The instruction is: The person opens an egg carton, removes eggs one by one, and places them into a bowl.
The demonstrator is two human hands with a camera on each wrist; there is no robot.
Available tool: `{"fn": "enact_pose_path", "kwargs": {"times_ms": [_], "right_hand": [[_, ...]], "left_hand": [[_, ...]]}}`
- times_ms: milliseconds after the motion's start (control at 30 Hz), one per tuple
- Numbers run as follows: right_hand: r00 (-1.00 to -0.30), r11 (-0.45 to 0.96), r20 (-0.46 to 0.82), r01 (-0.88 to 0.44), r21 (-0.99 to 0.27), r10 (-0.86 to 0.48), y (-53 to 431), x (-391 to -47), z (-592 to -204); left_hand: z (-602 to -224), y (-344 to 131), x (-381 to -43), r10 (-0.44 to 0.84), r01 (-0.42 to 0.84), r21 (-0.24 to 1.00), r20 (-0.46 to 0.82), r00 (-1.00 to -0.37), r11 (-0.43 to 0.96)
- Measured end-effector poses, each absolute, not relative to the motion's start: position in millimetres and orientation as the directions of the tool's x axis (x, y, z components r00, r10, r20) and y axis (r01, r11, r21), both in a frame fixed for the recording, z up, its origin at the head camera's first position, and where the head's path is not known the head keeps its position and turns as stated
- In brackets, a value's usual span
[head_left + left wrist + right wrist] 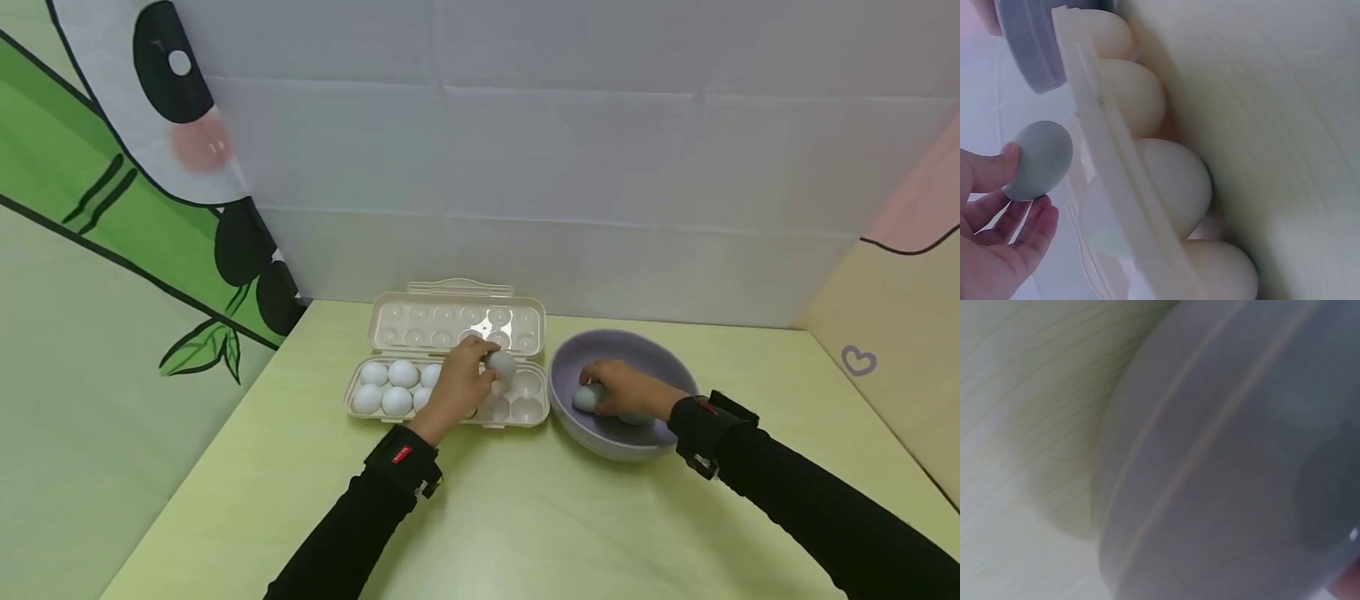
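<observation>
My left hand (456,385) pinches a pale greenish egg (501,364) between thumb and fingers, above the right part of an egg carton (459,323). In the left wrist view that egg (1041,159) is held clear of the carton's edge. White eggs (403,374) fill cups on the carton's left side. Inside the purple bowl (637,343), my right hand (633,390) grips another greenish egg (587,397). One more greenish egg (637,419) lies under that hand, partly hidden. The right wrist view mostly catches the bowl's outer wall (1172,456).
Carton and bowl stand side by side on a pale yellow table (525,517). The carton's clear-cupped lid leans back, opened toward the grey cloth wall (570,167). A printed panel (150,167) borders the table on the left.
</observation>
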State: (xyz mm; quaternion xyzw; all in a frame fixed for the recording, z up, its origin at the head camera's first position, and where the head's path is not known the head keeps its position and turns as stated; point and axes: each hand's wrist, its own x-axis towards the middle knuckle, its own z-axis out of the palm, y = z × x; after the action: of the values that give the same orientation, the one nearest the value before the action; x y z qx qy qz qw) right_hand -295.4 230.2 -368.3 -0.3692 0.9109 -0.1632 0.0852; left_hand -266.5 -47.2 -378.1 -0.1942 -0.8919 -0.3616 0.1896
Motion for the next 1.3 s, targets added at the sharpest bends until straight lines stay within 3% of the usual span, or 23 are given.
{"fn": "enact_pose_path", "kwargs": {"times_ms": [167, 367, 667, 1000, 1167, 1300], "right_hand": [[-0.746, 0.676, -0.01, -0.598, -0.431, -0.666, 232.1, -292.5, -353.6], [-0.749, 0.587, 0.185, -0.625, -0.514, -0.636, 227.3, -292.1, -327.9], [-0.69, 0.353, 0.363, -0.666, -0.657, -0.626, 198.8, -264.7, -304.2], [-0.578, 0.235, 0.524, -0.78, -0.58, -0.625, 173.4, -250.5, -308.7], [-0.572, 0.27, 0.556, -0.802, -0.533, -0.603, 174.7, -255.4, -310.5], [-0.573, 0.275, 0.532, -0.798, -0.537, -0.623, 180.6, -259.4, -311.5]], "left_hand": [[-369.5, -52.3, -259.6, 0.154, 0.5, 0.692, 0.5, -0.853, 0.521], [-356.8, -56.7, -247.4, 0.101, 0.481, 0.768, 0.487, -0.867, 0.424], [-341.8, -49.2, -231.1, 0.094, 0.481, 0.834, 0.474, -0.875, 0.27], [-328.1, -25.6, -224.5, 0.124, 0.461, 0.877, 0.447, -0.886, 0.135], [-327.8, -18.5, -227.2, 0.137, 0.435, 0.892, 0.419, -0.897, 0.12], [-328.9, -19.6, -229.4, 0.19, 0.426, 0.884, 0.392, -0.9, 0.192]]}}
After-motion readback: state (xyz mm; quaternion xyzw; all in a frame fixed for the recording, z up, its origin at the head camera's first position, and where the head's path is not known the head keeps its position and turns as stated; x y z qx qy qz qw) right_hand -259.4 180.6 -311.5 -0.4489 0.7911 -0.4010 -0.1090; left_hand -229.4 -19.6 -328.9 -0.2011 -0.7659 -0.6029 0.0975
